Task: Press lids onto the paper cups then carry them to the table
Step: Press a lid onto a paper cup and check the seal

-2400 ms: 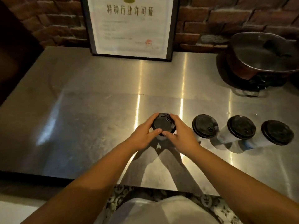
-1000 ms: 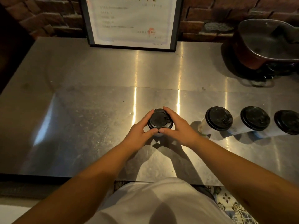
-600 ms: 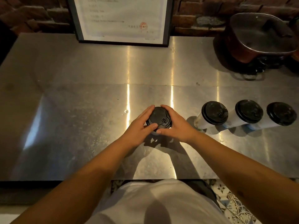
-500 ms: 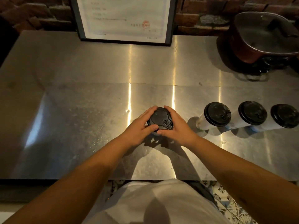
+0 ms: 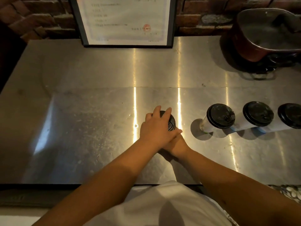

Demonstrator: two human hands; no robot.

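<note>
1. The left hand (image 5: 157,128) lies palm-down on the round black plastic lid (image 5: 171,122), its fingers fairly straight and spread over the top, pressing on it.
2. Only a sliver of that lid shows at the right side of the hand; the paper cup under it is hidden.
3. The right hand (image 5: 176,144) is tucked beneath the left wrist, low beside the cup. Whether its fingers wrap the cup cannot be told.
4. This lidded cup stands near the front middle of the brushed steel bench (image 5: 81,111).
5. To its right, well apart, three white paper cups with black lids stand in a row: the nearest cup (image 5: 218,117), the middle cup (image 5: 255,115), and the far cup (image 5: 291,115) cut by the picture's edge.
6. At the back, a black-framed printed certificate (image 5: 125,22) leans against the brick wall (image 5: 40,18).
7. A dark red metal pot (image 5: 267,35) sits at the back right corner.
</note>
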